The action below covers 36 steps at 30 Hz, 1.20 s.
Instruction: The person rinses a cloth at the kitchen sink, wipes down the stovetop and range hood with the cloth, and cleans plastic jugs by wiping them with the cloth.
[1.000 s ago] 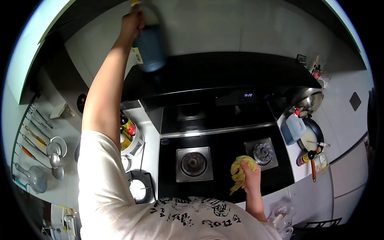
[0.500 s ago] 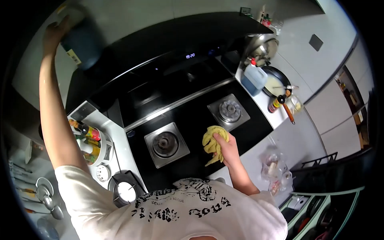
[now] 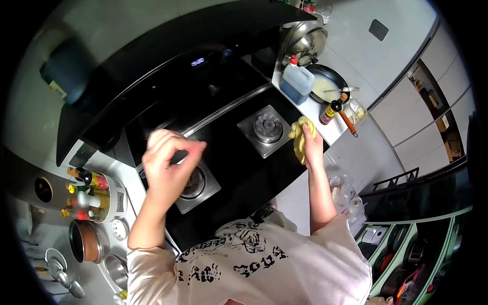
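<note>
My left hand [image 3: 170,165] is raised over the left burner [image 3: 195,185], its fingers curled round to the thumb, with nothing visible in them. My right hand [image 3: 312,145] grips a crumpled yellow cloth [image 3: 301,137] at the right edge of the black stovetop [image 3: 239,175], just right of the right burner [image 3: 268,127]. A large jug of dark liquid [image 3: 68,73] stands at the left end of the black range hood [image 3: 152,43], away from both hands.
To the right are a blue-liquid jug [image 3: 297,81], a pan [image 3: 328,81], a sauce bottle [image 3: 331,111] and metal lids [image 3: 308,43]. On the left stand a white rack [image 3: 118,198] of bottles, a pot [image 3: 86,241] and hanging utensils [image 3: 63,277]. Plastic bags [image 3: 348,195] lie lower right.
My left hand has let go of the large jug and come down over the left burner. My right hand has moved the yellow cloth rightward across the stovetop. The view has turned and shifted right.
</note>
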Motion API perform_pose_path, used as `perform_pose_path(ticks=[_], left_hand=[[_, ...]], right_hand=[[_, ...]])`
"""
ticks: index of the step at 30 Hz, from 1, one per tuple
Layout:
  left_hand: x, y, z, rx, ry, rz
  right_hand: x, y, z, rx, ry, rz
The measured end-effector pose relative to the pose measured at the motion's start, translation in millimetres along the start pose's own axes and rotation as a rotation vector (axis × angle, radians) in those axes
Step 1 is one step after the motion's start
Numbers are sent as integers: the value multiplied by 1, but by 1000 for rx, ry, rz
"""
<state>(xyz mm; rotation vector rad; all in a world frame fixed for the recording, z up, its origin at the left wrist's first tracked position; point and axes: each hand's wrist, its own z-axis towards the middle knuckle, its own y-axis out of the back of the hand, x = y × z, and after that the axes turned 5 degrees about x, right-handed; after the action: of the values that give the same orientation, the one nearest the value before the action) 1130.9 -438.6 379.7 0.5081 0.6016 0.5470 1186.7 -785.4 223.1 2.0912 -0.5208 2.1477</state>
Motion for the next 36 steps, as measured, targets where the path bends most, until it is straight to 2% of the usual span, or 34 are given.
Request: perform_pose_path(ticks=[2, 5, 7, 9, 11, 12, 13, 15, 16, 19, 23, 26, 29, 32, 35, 36], left_hand=[[-3, -44, 7, -6, 111, -131], [-4, -112, 14, 28, 439, -400], [-6, -159, 32, 54, 548, -482], [-1, -213, 48, 89, 617, -675], [3, -265, 63, 112, 666, -748], [3, -290, 70, 118, 676, -788], [0, -310, 76, 123, 703, -885], [-3, -346, 81, 133, 746, -842], [-7, -355, 83, 144, 773, -890], [-3, -380, 75, 101, 850, -992], [8, -393, 71, 119, 974, -962], [16, -397, 66, 69, 1006, -941], [21, -397, 62, 30, 1035, -913], [12, -394, 59, 12, 1027, -879], [1, -391, 40, -65, 977, -920], [-12, -387, 39, -155, 974, -906]], right_hand=[[-5, 20, 34, -42, -8, -12], [-30, 63, 114, -31, 95, -56], [-50, 91, 183, -74, 182, -233], [-75, 117, 260, -212, 360, -594], [-46, 112, 290, -206, 432, -748], [-35, 110, 305, -153, 365, -745], [-30, 107, 317, -121, 325, -886], [-23, 100, 339, -53, 254, -1167], [-31, 100, 352, 13, 220, -1193], [-43, 96, 366, 5, 214, -1158], [-59, 103, 374, 70, 329, -1090], [-40, 100, 352, 136, 407, -1058], [6, 106, 313, 243, 254, -768], [29, 104, 268, 323, 231, -612], [24, 98, 228, 453, 257, -679], [23, 92, 215, 512, 209, -607]])
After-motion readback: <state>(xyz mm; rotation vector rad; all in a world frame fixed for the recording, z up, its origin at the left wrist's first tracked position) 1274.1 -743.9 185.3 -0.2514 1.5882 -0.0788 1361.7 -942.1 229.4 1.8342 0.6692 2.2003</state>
